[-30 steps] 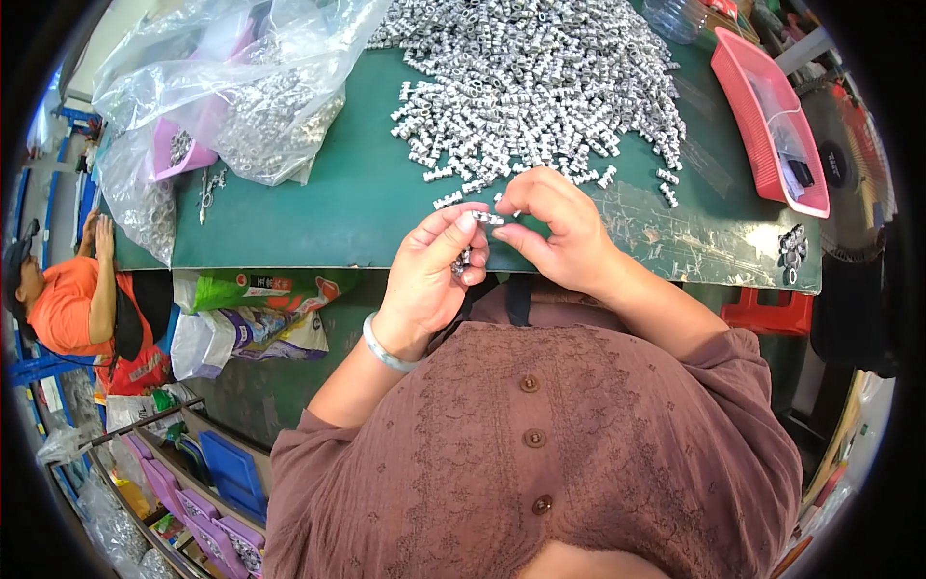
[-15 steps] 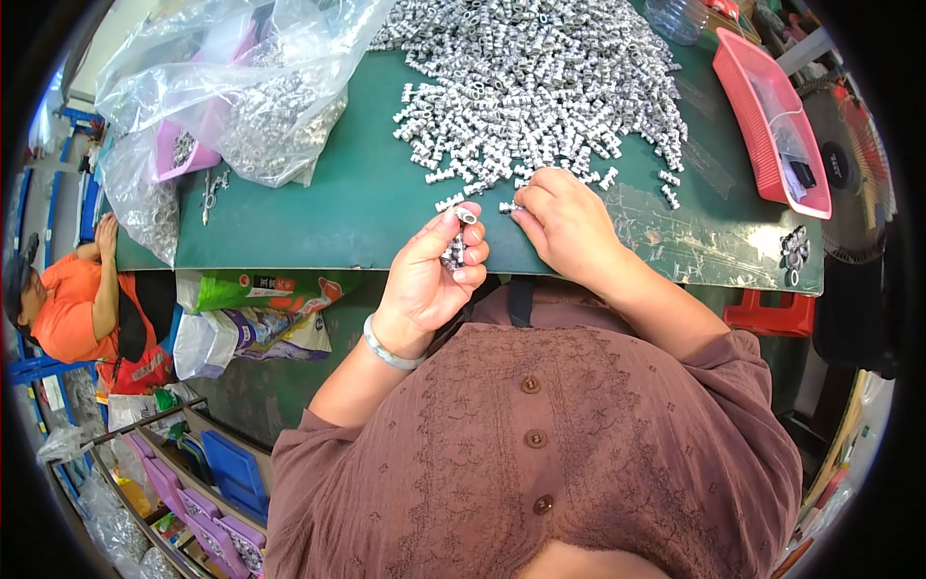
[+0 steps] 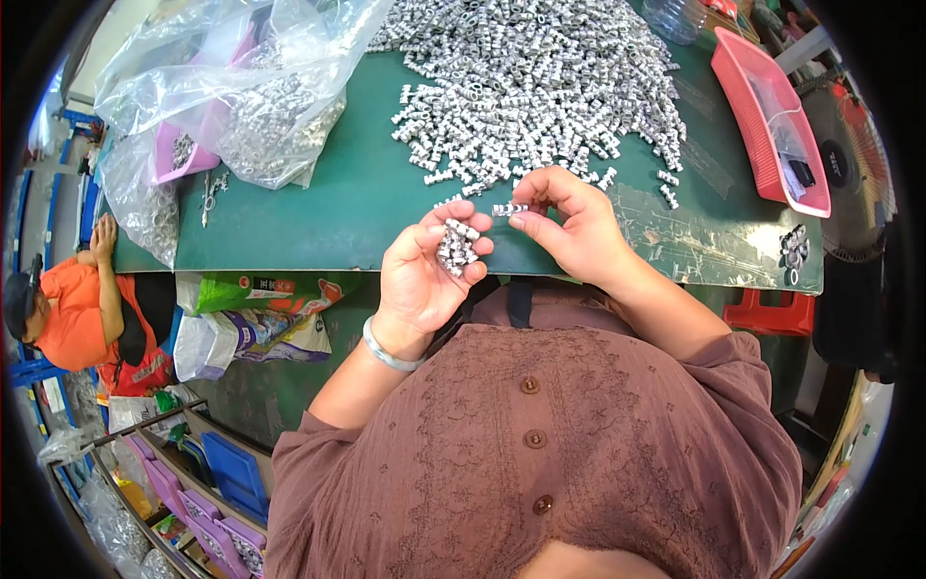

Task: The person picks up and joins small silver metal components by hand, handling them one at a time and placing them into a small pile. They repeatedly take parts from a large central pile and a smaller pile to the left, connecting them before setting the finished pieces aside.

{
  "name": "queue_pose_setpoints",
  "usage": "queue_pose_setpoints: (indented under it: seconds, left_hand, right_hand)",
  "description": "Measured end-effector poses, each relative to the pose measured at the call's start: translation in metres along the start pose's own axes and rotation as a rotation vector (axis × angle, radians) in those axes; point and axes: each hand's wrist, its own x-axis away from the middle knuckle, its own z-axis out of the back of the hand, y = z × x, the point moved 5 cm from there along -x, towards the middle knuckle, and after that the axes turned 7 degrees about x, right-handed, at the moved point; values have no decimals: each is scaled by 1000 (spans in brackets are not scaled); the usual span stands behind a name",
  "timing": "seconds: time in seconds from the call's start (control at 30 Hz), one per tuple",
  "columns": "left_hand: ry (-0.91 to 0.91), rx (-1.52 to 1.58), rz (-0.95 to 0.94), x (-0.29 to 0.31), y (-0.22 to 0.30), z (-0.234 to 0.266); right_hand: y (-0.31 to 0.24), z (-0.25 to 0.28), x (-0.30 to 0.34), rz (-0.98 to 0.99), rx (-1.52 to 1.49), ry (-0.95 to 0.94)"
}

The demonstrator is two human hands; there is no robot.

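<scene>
Head view: seated at the green work table (image 3: 318, 207), I cup a small cluster of silver metal fittings (image 3: 455, 246) in my left hand (image 3: 424, 275), fingers curled up around them so they rest against my palm just off the table's near edge. My right hand (image 3: 569, 227) hovers just beside it, thumb and forefinger pinched narrow on a single silver fitting (image 3: 509, 208), held level between the two hands and above the table edge. A silver bangle (image 3: 386, 352) circles my left wrist.

Beyond my hands, a broad heap of loose silver fittings (image 3: 535, 82) spreads across the far half of the table, with strays trailing down near my right knuckles. To my left, a clear plastic bag (image 3: 246, 82) slumps open on the table, holding more metal parts and a pink tray. At the right rim a red plastic tray (image 3: 772, 121) lies with small bags and a dark item inside. A few metal rings (image 3: 793, 246) sit near the table's right corner.

Below the table on my left, printed sacks (image 3: 256, 318) lie on the floor, and a person in an orange shirt (image 3: 72, 309) sits well apart.
</scene>
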Motion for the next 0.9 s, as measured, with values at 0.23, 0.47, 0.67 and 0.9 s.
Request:
queue_pose_setpoints:
  seconds: [0.23,0.47,0.67,0.9]
  left_hand:
    - [-3,-227,-9,-1,-9,-6]
    - [-39,-37,67,-6,-10,1]
    - [-61,160,164,-4,-9,7]
    - [-168,155,48,9,11,11]
  right_hand:
    - [-17,-4,2,146,-36,51]
    - [-15,-7,1,171,-35,-12]
    - [-11,-9,-5,153,115,-37]
    - [-19,-26,-17,319,460,-32]
